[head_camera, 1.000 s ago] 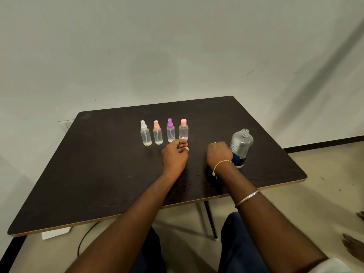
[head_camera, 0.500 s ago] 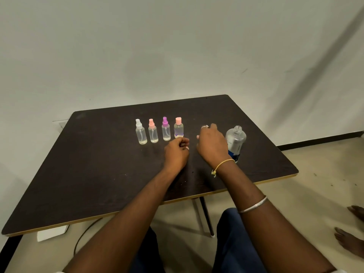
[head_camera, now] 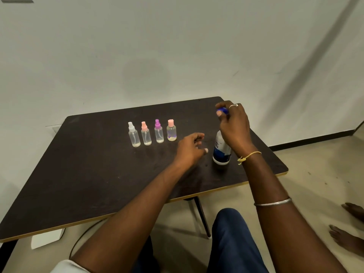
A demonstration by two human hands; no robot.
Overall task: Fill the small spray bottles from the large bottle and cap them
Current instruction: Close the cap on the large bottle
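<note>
Dark table (head_camera: 98,174) with a light edge, set against a pale wall, beige floor below. Four small spray bottles in one row on the far-left middle of the top, all upright, long axis vertical, nozzles up: white-capped bottle (head_camera: 134,135), pink-capped bottle (head_camera: 146,134), purple-capped bottle (head_camera: 158,133) and peach-capped bottle (head_camera: 171,132), which has a flat cap. Left hand (head_camera: 190,149) is low over the table just right of the row, fingers loosely curled and pointing right, holding nothing; cannot tell if it touches the top. One large bottle (head_camera: 221,152), blue label, stands upright near the right edge, neck hidden behind the right hand (head_camera: 235,129). That hand is raised above the bottle, wrist bent, thumb and fingertips pinching one blue cap (head_camera: 223,110).
</note>
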